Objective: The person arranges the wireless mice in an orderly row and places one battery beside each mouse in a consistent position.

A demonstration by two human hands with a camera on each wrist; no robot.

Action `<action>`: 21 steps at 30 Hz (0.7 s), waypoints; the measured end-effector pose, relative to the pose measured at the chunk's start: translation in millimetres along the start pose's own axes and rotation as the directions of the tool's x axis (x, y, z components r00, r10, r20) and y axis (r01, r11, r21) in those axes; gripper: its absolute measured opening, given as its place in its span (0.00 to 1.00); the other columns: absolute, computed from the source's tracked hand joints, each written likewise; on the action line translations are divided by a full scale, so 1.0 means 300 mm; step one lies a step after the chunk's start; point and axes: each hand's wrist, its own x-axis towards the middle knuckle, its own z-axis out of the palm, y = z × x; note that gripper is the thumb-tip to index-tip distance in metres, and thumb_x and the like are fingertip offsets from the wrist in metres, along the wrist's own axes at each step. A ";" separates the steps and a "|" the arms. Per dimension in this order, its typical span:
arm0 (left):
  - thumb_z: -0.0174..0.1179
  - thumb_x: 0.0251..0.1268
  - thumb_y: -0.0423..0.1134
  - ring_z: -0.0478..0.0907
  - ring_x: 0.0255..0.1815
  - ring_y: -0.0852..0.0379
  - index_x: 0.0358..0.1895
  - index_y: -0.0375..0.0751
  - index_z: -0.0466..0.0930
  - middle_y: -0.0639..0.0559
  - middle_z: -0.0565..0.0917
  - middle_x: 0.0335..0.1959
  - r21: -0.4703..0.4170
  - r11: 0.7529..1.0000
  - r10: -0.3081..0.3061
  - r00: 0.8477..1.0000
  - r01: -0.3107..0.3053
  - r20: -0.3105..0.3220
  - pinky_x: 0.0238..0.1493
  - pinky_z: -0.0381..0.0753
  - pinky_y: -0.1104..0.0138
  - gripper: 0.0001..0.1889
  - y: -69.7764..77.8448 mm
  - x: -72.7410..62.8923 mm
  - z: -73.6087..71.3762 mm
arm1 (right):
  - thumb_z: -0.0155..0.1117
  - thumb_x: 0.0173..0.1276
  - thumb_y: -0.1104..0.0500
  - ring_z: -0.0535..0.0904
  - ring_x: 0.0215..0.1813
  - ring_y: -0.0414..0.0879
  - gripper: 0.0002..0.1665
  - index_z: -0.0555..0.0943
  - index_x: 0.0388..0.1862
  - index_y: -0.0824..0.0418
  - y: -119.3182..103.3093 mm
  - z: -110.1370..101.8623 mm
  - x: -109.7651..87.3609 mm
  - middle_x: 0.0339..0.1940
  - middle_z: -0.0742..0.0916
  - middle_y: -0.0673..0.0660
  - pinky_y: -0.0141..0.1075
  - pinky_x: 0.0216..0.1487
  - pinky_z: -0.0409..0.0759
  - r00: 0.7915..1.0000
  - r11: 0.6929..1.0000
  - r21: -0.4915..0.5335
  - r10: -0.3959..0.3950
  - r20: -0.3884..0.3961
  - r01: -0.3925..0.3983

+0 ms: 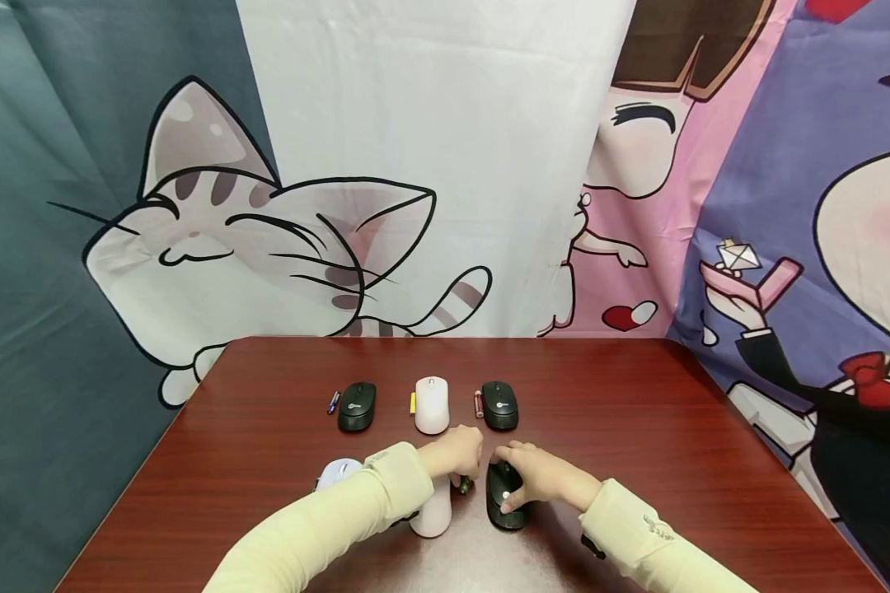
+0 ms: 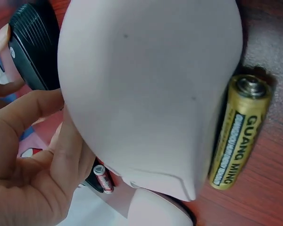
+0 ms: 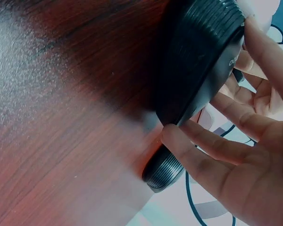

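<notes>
My right hand [image 1: 541,475] grips a black mouse [image 1: 498,512] at the front right of the table, thumb on its near end and fingers on its far side. Between that mouse and a white mouse [image 1: 432,512], my left hand [image 1: 456,453] reaches down with curled fingers, pinching a small dark green battery [image 1: 466,486]. In the left wrist view the white mouse [image 2: 146,94] hides the left fingertips. A gold battery [image 2: 240,132] lies along the white mouse's other side. The right wrist view shows the fingers [image 3: 179,141] along the black mouse's [image 3: 198,61] edge.
Behind the hands stand a black mouse [image 1: 357,407] beside a blue battery [image 1: 334,402], a white mouse [image 1: 432,405] beside a yellow battery [image 1: 413,403], and another black mouse [image 1: 500,405] beside a red battery [image 1: 478,403]. A pale mouse [image 1: 339,471] is partly behind the left sleeve.
</notes>
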 end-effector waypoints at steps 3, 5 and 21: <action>0.66 0.46 0.26 0.82 0.14 0.54 0.21 0.39 0.73 0.48 0.79 0.16 0.015 0.999 -0.039 0.999 0.038 0.017 0.11 0.72 0.74 0.10 0.017 0.002 0.005 | 0.79 0.43 0.53 0.77 0.44 0.54 0.33 0.76 0.46 0.64 0.001 -0.002 0.003 0.42 0.81 0.58 0.44 0.46 0.75 1.000 1.000 -0.006 0.005 0.002 -0.005; 0.67 0.45 0.26 0.83 0.15 0.53 0.23 0.39 0.73 0.46 0.80 0.18 -0.001 0.997 -0.074 0.997 0.074 0.029 0.12 0.74 0.73 0.10 0.025 0.004 0.010 | 0.79 0.42 0.53 0.77 0.44 0.54 0.32 0.76 0.45 0.64 -0.002 -0.002 0.005 0.42 0.81 0.58 0.43 0.45 0.75 1.000 1.000 -0.011 -0.007 -0.004 0.007; 0.64 0.46 0.23 0.85 0.20 0.51 0.17 0.38 0.71 0.44 0.81 0.15 -0.119 0.986 -0.104 0.989 0.116 0.102 0.16 0.74 0.74 0.12 0.042 0.006 0.019 | 0.79 0.41 0.52 0.77 0.44 0.54 0.33 0.76 0.45 0.64 -0.004 -0.002 0.002 0.41 0.81 0.58 0.43 0.45 0.76 1.000 1.000 -0.019 -0.020 -0.018 0.019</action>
